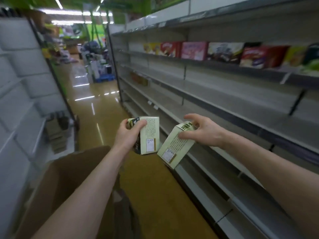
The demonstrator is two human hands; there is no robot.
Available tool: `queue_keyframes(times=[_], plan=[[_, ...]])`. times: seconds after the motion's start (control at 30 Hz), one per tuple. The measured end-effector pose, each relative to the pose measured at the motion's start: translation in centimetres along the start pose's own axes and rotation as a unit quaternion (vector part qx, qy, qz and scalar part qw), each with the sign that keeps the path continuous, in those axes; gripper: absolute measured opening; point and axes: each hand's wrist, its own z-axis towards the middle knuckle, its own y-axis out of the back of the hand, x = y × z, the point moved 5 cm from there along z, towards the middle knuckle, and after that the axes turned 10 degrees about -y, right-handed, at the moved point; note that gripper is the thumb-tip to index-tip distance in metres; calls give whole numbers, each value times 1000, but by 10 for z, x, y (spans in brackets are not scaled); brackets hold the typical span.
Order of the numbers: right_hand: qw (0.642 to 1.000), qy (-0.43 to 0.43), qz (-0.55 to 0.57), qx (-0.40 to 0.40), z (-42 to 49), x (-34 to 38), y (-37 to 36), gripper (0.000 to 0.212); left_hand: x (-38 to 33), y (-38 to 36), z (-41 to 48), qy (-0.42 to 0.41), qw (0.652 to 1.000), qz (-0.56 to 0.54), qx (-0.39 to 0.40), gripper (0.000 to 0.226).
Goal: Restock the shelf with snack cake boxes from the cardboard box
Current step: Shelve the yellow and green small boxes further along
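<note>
My left hand (128,135) grips a pale green snack cake box (149,135), upright, its printed back panel facing me. My right hand (202,131) grips a second pale green snack cake box (174,147) by its top end, and that box tilts down to the left. Both boxes are in mid-air over the aisle floor, just left of the grey shelf unit (224,107). The open brown cardboard box (65,178) sits below my left forearm at the lower left; its inside is hidden.
A row of colourful snack boxes (224,52) stands on an upper shelf at the right. One brownish box (139,79) sits alone further down the unit. White packs (25,75) fill the left shelving. The shiny aisle floor (96,104) runs ahead to distant displays.
</note>
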Motion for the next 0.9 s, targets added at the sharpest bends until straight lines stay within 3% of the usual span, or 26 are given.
queue_keyframes(times=[0.17,0.3,0.57,0.77,0.9], plan=[[992,-47,67,-100,-70,-40,91,68,-49,-71,-32,96,980,-167,53,44],[978,-75,100,-168,-121,-67,144,64,-83,-133,-60,114,957,-235,129,38],[926,-138,192,-296,-210,-117,224,53,-151,-245,-104,168,894,-329,253,54],[869,-185,263,-375,-261,-155,276,51,-200,-324,-130,173,811,-409,381,38],[840,-186,298,-414,-290,-172,307,49,-226,-373,-144,195,745,-464,438,46]])
